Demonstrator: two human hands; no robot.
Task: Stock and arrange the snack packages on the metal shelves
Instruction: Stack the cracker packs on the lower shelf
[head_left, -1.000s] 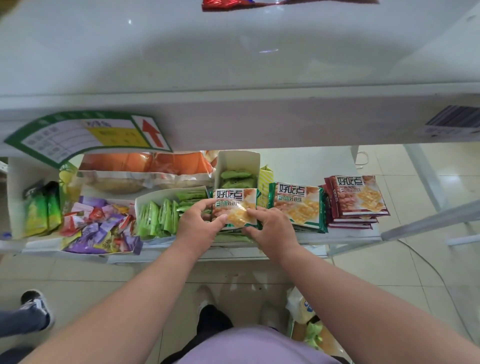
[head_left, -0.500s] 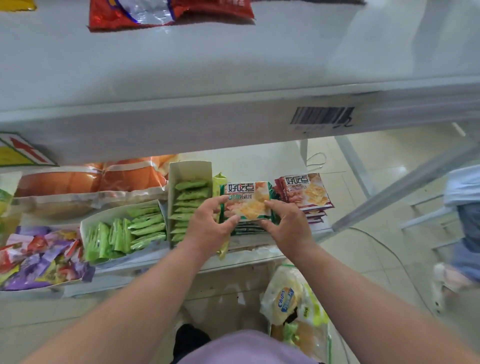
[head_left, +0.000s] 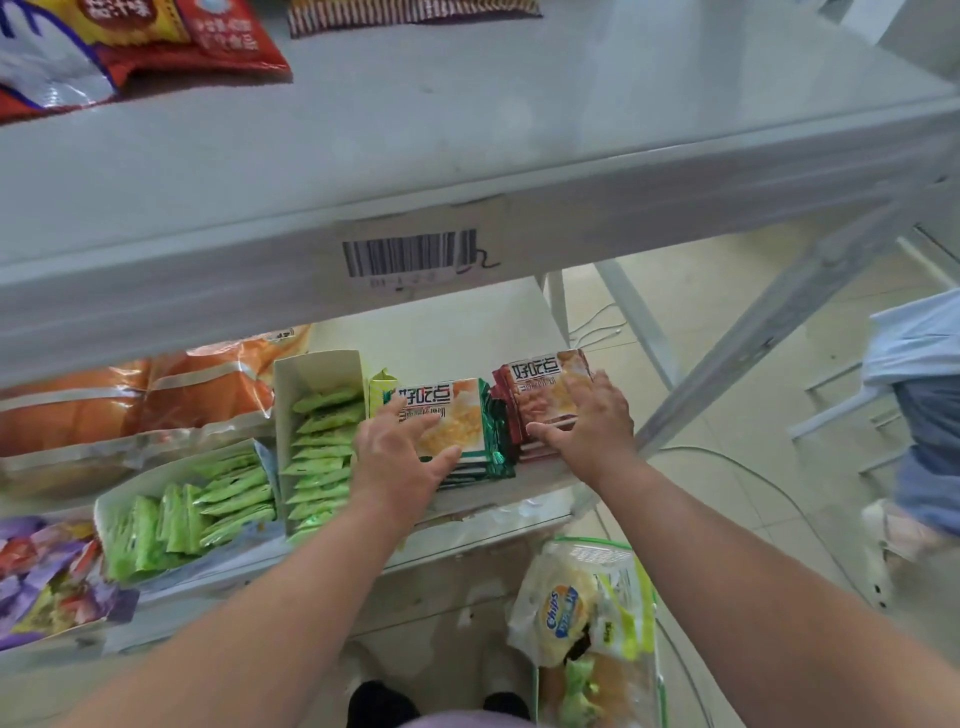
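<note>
1. Left hand (head_left: 402, 451) spread flat, fingers straight, resting on top of the green-edged cracker packs (head_left: 457, 423) stacked on the lower metal shelf (head_left: 524, 493).
2. Right hand (head_left: 584, 415) likewise flat on the red-edged cracker packs (head_left: 540, 382), just beside the green stack, thumb along the stack's near edge.
3. White carton of green sachets (head_left: 322, 431) immediately left of the left hand.
4. Barcode label (head_left: 410, 253) stuck on the upper shelf's front edge.
</note>
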